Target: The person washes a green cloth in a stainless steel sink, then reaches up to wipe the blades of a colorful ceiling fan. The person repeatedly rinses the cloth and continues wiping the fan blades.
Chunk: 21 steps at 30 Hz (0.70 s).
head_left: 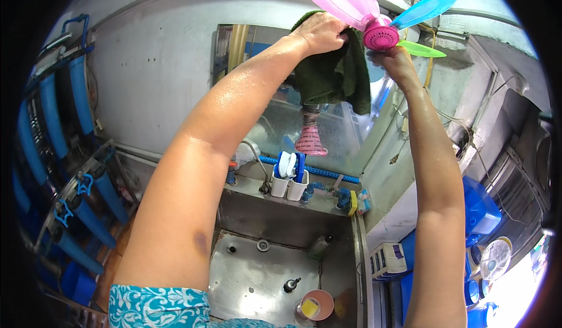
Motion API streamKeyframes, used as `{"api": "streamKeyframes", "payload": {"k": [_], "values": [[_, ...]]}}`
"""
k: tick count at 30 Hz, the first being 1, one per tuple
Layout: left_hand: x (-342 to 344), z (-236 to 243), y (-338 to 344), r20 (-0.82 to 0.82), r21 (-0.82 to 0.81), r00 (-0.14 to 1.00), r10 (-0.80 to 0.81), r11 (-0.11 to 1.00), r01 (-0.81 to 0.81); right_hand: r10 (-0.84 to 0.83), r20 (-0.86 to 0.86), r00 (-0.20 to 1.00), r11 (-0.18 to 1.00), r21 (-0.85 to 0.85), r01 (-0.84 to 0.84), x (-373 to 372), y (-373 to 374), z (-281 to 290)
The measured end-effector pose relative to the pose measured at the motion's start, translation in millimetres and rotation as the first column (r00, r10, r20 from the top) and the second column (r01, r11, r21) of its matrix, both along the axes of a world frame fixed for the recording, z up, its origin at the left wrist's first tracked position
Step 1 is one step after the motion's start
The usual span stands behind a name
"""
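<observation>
My left hand [321, 33] is raised in front of the wall, its fingers closed on a dark green towel [336, 73] that hangs down below it. Just to its right is a small fan with a pink hub [381, 36] and pink, blue and green blades. Right under that hub, my right hand [396, 66] curls its fingers around the fan's underside, partly hidden behind it. Below the towel shows a pink patterned cone-shaped piece [311, 141]. Both forearms look wet.
Below lies a steel sink [246, 275] holding a pink bowl [325, 299] with a yellow sponge, and bottles. White holders [280, 186] with brushes stand on its back ledge, under a mirror [345, 146]. Blue filter tubes [52, 117] line the left; blue containers [481, 205] stand right.
</observation>
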<state>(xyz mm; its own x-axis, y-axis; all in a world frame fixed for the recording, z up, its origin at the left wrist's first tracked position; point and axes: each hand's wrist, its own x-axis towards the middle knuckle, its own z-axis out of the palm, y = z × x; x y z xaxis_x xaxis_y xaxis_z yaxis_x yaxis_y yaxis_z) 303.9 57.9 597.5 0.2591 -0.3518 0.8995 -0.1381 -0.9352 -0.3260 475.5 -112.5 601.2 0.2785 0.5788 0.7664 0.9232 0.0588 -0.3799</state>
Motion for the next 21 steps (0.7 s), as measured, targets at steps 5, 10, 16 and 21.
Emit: {"api": "streamKeyframes", "payload": {"k": [5, 10, 16, 21], "values": [[-6.5, -11.6, 8.3, 0.139, -0.012, 0.99, 0.024, 1.0, -0.022, 0.103, -0.083, 0.991, 0.995, 0.017, -0.102, -14.6, 10.9, -9.1], [0.1, -30.7, 32.2, 0.211, -0.358, 0.976, 0.055, 0.934, 0.025, 0.158, -0.175, 0.972, 0.987, 0.069, -0.148, -23.0, 8.2, -9.8], [-17.9, -57.8, 84.6, 0.265, -0.559, 0.828, -0.494, 0.621, 0.55, 0.182, -0.3, 0.936, 0.983, 0.056, -0.173, -25.2, 9.5, -13.0], [-34.7, -74.1, 65.0, 0.657, -0.657, 0.399, -0.64, -0.226, 0.72, 0.243, -0.394, 0.887, 0.969, 0.133, -0.206, -35.0, 22.8, -22.7]]}}
